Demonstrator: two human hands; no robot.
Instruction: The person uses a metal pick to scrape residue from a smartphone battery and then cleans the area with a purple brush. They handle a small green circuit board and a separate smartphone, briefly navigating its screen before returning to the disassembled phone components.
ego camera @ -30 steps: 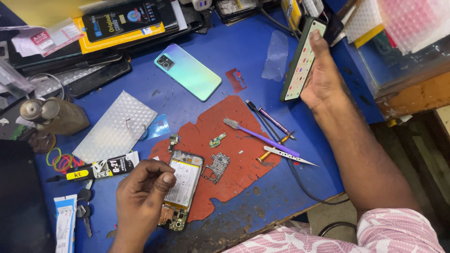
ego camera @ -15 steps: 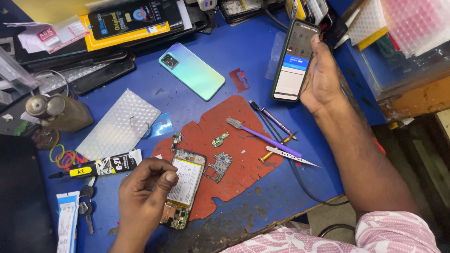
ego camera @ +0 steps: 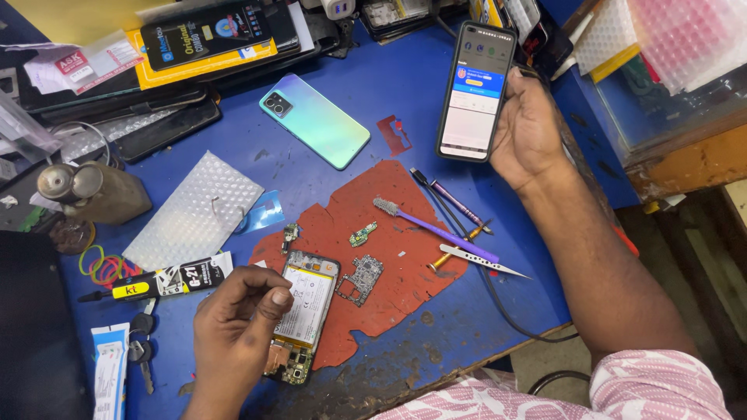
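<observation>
My right hand point(ego camera: 533, 128) holds up a black smartphone point(ego camera: 475, 89) with its lit screen facing me, over the blue table's far right. My left hand point(ego camera: 237, 330) rests with curled fingers on the left edge of an opened phone point(ego camera: 303, 311), its battery and circuit board exposed, lying on a torn red mat point(ego camera: 389, 288). A loose circuit board point(ego camera: 360, 278) and a small green board point(ego camera: 362, 233) lie on the mat beside it. A teal phone back cover point(ego camera: 315, 120) lies face up further back.
A purple brush point(ego camera: 432, 228), tweezers point(ego camera: 482, 262), a screwdriver point(ego camera: 459, 204) and a black cable lie right of the mat. A glue tube point(ego camera: 159, 281), bubble wrap sheet point(ego camera: 194, 210), keys point(ego camera: 142, 342), rubber bands and a small bottle point(ego camera: 93, 190) sit left. Boxes and phones crowd the far edge.
My right hand has turned the black phone so its screen faces me, and brought it lower and closer. My left hand has stayed on the opened phone.
</observation>
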